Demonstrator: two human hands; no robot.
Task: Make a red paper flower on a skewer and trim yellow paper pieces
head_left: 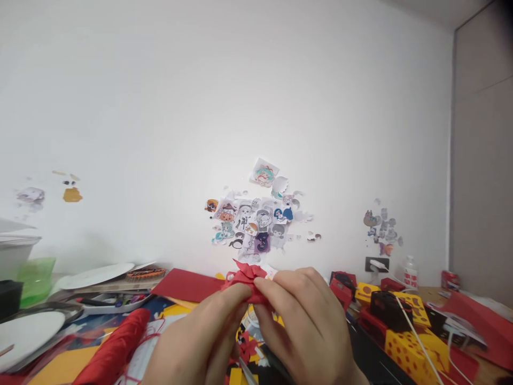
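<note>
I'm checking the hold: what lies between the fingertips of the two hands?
Crumpled red paper lies between the left hand and the right hand, pinched by both; the head view shows it.

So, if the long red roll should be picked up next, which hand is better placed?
Probably the left hand: the red roll lies to its left, and the right hand is farther away. Both hold the red piece, so the left would let go first.
</note>
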